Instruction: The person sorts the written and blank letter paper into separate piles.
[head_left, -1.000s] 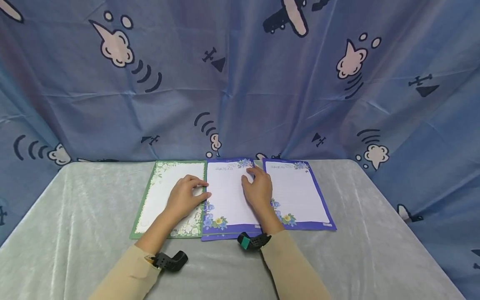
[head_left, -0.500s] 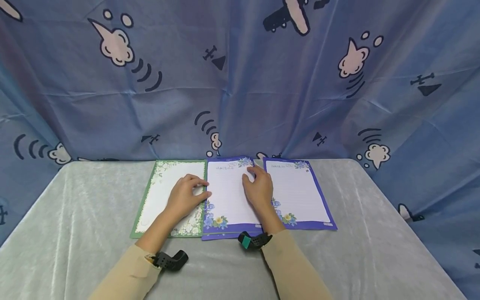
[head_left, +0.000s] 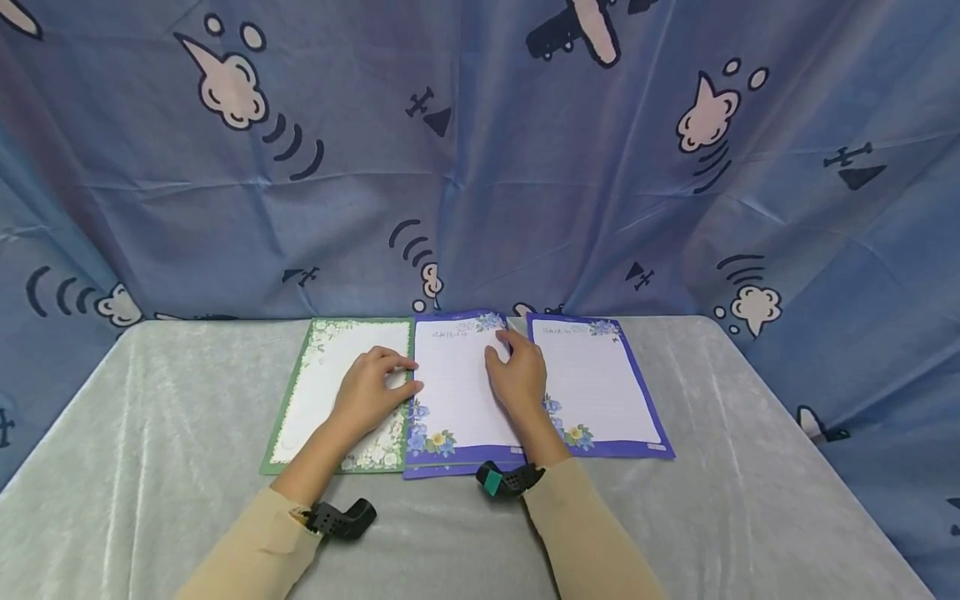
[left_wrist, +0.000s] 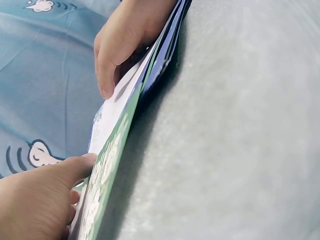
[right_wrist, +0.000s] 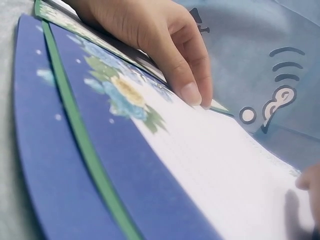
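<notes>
In the head view a green-bordered sheet of stationery (head_left: 307,392) lies at left, printed with pale flowers. Beside it is a middle purple-bordered sheet (head_left: 457,392) with blue flowers and faint marks near its top. Green and purple edges show beneath it in the right wrist view, so it tops a small stack. My left hand (head_left: 372,387) rests over the green sheet, thumb and fingertips at the seam with the middle sheet. My right hand (head_left: 517,375) rests along the middle sheet's right side, thumb and forefinger slightly apart. Neither hand has its fingers curled round anything.
A second purple-bordered sheet (head_left: 600,383) lies flat at the right, its left edge partly behind the right hand. The grey cloth-covered table (head_left: 750,500) extends around the papers. A blue curtain (head_left: 480,167) with planes and clouds hangs behind the table's far edge.
</notes>
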